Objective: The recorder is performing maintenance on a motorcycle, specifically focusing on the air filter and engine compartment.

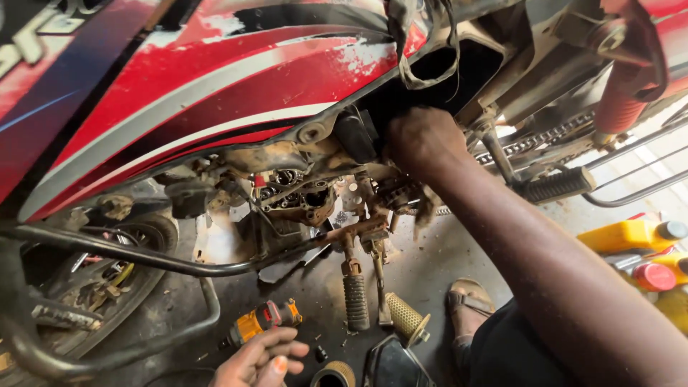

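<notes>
A red motorcycle with white stripes on its side panel stands stripped over the floor, its open engine exposed. My right hand reaches up into the dark gap of the frame behind the engine; its fingers are hidden inside, so any grip is unseen. My left hand hovers low near the floor with fingers loosely apart and nothing in it. An orange and black hand tool lies on the floor just above the fingertips.
A black crash bar curves across the left before a wheel. Footpegs and a yellow-ribbed lever hang under the engine. The chain, red shock absorber, yellow bottles and my sandalled foot are at right.
</notes>
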